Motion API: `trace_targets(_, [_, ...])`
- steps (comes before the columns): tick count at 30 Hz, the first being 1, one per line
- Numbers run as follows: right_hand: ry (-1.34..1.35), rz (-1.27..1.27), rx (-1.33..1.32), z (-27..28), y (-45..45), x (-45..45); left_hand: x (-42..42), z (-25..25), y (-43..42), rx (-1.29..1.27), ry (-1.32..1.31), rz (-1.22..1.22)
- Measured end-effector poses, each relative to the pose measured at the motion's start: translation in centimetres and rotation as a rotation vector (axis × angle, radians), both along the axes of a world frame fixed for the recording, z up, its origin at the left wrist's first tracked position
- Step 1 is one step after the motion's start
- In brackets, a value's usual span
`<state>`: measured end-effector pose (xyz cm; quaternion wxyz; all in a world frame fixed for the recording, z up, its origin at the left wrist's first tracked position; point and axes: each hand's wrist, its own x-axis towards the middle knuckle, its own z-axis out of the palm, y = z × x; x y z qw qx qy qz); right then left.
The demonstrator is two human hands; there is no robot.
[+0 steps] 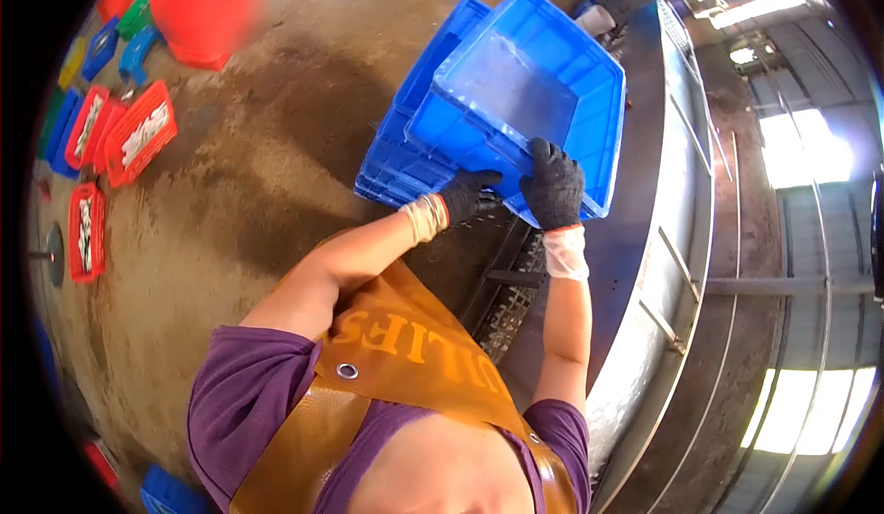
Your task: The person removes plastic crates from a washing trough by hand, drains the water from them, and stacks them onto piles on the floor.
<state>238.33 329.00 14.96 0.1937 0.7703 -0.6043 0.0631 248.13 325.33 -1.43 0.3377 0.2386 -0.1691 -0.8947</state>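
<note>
Evidently, upper blue crate sits partly over stack of blue crates, offset toward metal panel, open side facing up toward wearer. Right hand grasps near rim, fingers bent over edge, probably because rim gives firm hold. Left hand reaches lower, by crate's near corner, likely for support; its fingers partly hidden, cannot tell whether closed on anything. Black gloves presumably guard against hard edges.
</note>
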Motion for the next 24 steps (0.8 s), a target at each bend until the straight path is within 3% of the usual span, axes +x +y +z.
trace_targets(4, [0.016,-0.088,0.006,-2.0,-6.0,0.3,3.7,-2.8,-4.0,-0.059,-0.053,-0.026])
trace_targets(6, [0.023,-0.092,-0.033,-2.3,-7.7,0.3,4.9,-2.7,-4.6,-0.068,-0.203,0.032])
trace_targets(8, [0.008,-0.127,0.001,-2.3,-8.8,0.4,6.6,-3.6,-5.0,-0.080,-0.634,0.289])
trace_targets(9, [0.016,-0.191,0.049,-2.2,-9.0,0.6,7.7,-5.1,-5.7,-0.070,-0.638,0.292])
trace_targets(11, [0.001,-0.221,0.084,-1.9,-9.0,0.9,9.5,-8.8,-7.4,-0.409,-0.906,0.583])
trace_targets(12, [-0.014,-0.265,0.117,-2.0,-8.8,1.0,10.3,-9.5,-8.4,-0.397,-0.912,0.570])
trace_targets(14, [-0.007,-0.246,0.122,-2.5,-7.8,0.8,11.3,-9.8,-10.1,-0.884,-1.216,0.764])
trace_targets(18, [0.065,-0.163,-0.033,-4.2,-5.6,1.3,11.7,-5.2,-10.9,-0.847,-0.920,0.417])
trace_targets(20, [0.047,-0.219,0.024,-3.6,-5.0,2.7,12.3,-5.5,-10.8,-0.744,-0.708,0.411])
trace_targets(23, [0.002,-0.282,0.041,-3.4,-6.2,3.6,12.0,-6.2,-12.8,-0.862,-0.789,0.417])
trace_targets(24, [-0.005,-0.304,0.038,-3.1,-6.8,3.3,11.9,-6.6,-14.2,-0.748,-0.623,0.356])
